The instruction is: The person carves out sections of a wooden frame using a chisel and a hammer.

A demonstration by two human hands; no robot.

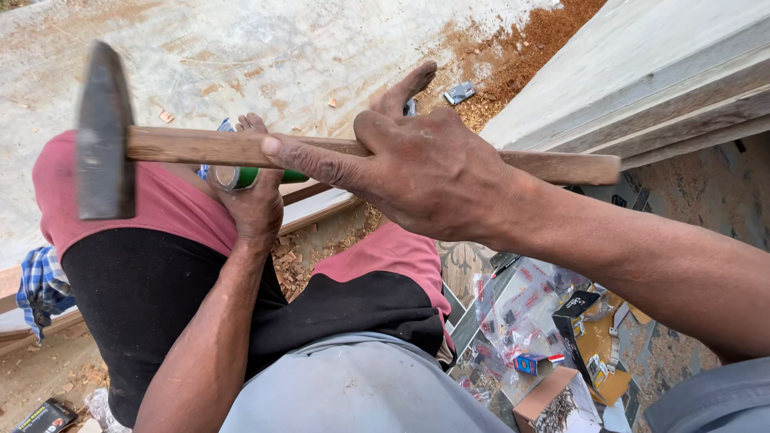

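My right hand (425,172) grips the wooden handle of a hammer (200,148), thumb stretched along the handle. The dark metal hammer head (104,132) hangs at the left, over my knee. My left hand (253,204) lies below the handle and is shut on a green-handled tool (245,176) with a metal end; most of the tool is hidden by the hand and the hammer. I sit with my legs in red and black shorts (152,240).
A grey wooden frame (642,88) rises at the right. Sawdust and wood chips (521,48) cover the concrete floor. Plastic bags, small boxes and an open box of nails (557,405) lie at the lower right. A blue checked cloth (40,285) sits at left.
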